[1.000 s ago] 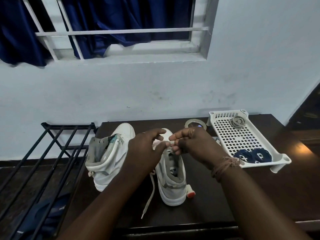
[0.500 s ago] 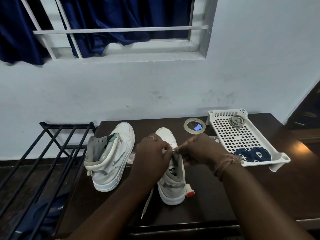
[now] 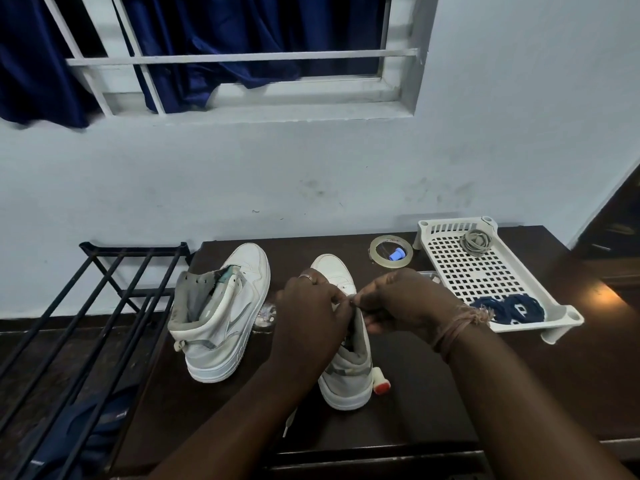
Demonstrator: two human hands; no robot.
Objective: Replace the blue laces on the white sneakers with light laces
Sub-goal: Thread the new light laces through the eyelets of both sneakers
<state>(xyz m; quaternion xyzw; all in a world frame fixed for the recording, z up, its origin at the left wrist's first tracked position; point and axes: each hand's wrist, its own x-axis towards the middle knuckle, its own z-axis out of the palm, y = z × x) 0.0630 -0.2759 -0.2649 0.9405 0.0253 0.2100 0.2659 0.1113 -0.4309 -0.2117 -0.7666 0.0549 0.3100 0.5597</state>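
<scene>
We saw both hands meet over the right-hand white sneaker point(image 3: 348, 368), which stood near the front edge of the dark tabletop point(image 3: 433, 403), toe toward the wall. The left hand point(image 3: 308, 313) and right hand point(image 3: 405, 303) had their fingers curled, pinching a light lace point(image 3: 352, 299) between them; its loose end point(image 3: 289, 422) hung by the front edge. The other white sneaker point(image 3: 225, 317) stood unlaced toward the left edge. A white perforated tray point(image 3: 491, 271) at the back right corner held coiled blue laces point(image 3: 509, 308) at its near end and a grey coil point(image 3: 477, 241) at its far end. A tape roll point(image 3: 391, 252) lay beside it.
</scene>
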